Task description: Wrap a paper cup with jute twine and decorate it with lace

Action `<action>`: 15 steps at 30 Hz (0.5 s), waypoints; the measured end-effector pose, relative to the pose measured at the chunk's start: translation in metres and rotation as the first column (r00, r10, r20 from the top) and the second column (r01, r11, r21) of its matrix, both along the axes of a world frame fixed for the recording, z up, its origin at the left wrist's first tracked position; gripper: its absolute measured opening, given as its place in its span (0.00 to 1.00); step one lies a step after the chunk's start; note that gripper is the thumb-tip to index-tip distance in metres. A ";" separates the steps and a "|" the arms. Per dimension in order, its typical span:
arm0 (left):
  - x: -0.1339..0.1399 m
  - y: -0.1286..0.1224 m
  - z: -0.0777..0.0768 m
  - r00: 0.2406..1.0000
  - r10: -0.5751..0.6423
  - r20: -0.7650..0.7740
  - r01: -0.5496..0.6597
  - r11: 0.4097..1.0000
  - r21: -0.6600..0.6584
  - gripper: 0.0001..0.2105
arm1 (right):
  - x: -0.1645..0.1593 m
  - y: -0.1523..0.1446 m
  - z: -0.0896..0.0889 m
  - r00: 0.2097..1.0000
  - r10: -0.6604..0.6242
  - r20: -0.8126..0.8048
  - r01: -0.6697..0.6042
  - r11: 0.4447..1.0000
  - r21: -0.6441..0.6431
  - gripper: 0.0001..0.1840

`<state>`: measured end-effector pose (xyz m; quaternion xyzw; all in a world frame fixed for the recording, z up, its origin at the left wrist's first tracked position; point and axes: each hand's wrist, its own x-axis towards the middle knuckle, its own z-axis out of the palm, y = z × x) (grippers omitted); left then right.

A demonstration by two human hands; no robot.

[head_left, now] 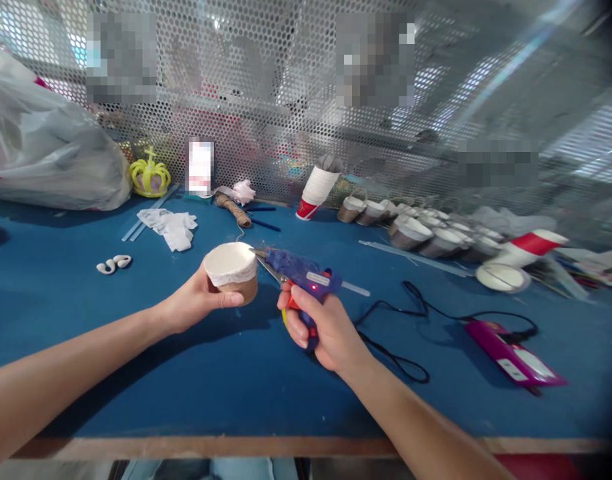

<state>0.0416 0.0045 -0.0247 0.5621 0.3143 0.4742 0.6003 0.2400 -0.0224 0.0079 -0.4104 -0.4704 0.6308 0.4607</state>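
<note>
My left hand (206, 300) grips a small paper cup (241, 285) by its side, above the table. The cup is white inside, with a white lace-like band round the upper wall and brown twine or burlap below. In my right hand (321, 323) is a blue hot glue gun (301, 270), a small red light glowing on its side. Its nozzle points left at the cup's rim; whether it touches I cannot tell. A clear glue stick (356, 289) sticks out of the gun's back. Orange and yellow parts, perhaps scissor handles, show by my right fingers.
On the blue table (186, 393) lie white fabric scraps (171, 227), a twine roll (233, 210) and a black cord (401, 310) leading to a purple packet (516, 353). Stacked paper cups (320, 187) and several wrapped cups (411, 233) stand by the perforated metal screen (266, 120).
</note>
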 end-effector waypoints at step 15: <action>-0.010 0.012 0.000 0.892 0.366 -0.265 -0.282 0.909 0.306 0.29 | 0.020 0.002 0.014 0.817 -0.193 0.543 -0.023 0.930 0.366 0.17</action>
